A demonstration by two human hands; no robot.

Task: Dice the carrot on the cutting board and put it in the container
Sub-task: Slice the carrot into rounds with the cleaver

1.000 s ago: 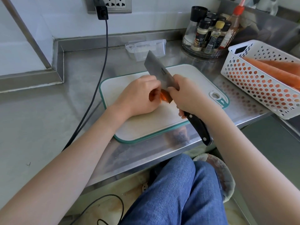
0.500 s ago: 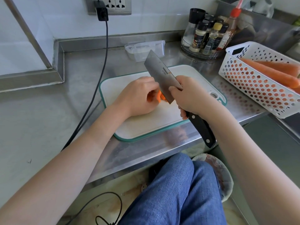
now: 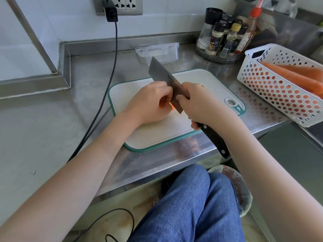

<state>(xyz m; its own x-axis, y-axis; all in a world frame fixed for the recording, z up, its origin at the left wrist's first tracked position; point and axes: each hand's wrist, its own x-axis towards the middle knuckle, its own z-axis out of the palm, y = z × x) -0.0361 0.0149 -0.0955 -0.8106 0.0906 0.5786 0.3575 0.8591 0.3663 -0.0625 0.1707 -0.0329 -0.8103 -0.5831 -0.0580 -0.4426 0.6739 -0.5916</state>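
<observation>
1. The carrot (image 3: 172, 107) lies on the board (image 3: 201, 77) between the two hands, almost wholly hidden: only a small orange patch shows under the left hand's (image 3: 150, 103) fingers, right against the blade. Its long axis cannot be told from what shows.
2. The left hand is the nearer one. It is curled over the carrot, fingertips bent down and pinning it, knuckles touching the flat of the knife (image 3: 167, 81).
3. The right hand (image 3: 199, 103) grips the knife high up, fingers wrapped where blade meets handle, with the black handle running back toward the body. The blade is tilted, its tip pointing away and to the left.
4. The next cut seems to turn on the thin gap between edge and left fingertips; the slip risk is there.
5. The container (image 3: 158, 53) sits beyond both hands, past the board, well apart from the carrot. It looks clear and holds no orange pieces that I can see, so dicing is probably early.
</observation>
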